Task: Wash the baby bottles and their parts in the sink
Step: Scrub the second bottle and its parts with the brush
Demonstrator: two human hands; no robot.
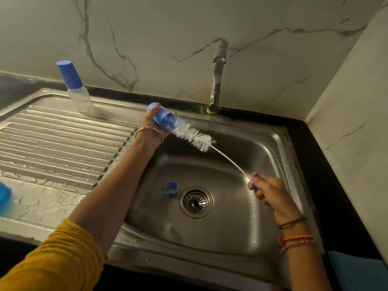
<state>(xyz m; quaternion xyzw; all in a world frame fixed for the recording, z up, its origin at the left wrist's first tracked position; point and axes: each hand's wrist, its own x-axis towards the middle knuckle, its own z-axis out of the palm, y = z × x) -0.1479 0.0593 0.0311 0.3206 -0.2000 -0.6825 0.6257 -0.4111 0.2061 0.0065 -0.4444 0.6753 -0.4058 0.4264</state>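
Blue cap (161, 119) held over the back-left corner of the sink (281, 143), tilted, open end toward the right. Left hand (152, 124) wraps it from below, thumb on its closed end. White bristles of the bottle brush (194, 136) sit partly inside the cap's mouth; the rest of the bristle head sticks out to the right. Twisted wire stem runs down and right to a blue handle, gripped in the right hand (267, 194) with fingers curled tight round it, above the right side of the basin.

Small blue ring (170, 189) lies on the basin floor, just left of the drain (196, 201).

Baby bottle (76, 89) with a blue cap stands upright at the back of the ribbed draining board (52, 143), which is wet with droplets. Tap (217, 80) rises behind the basin; no water visible from it. Another blue object (5, 198) at the far left edge, blurred, cannot identify. Marbled wall behind; dark surface (310, 156) round the sink.
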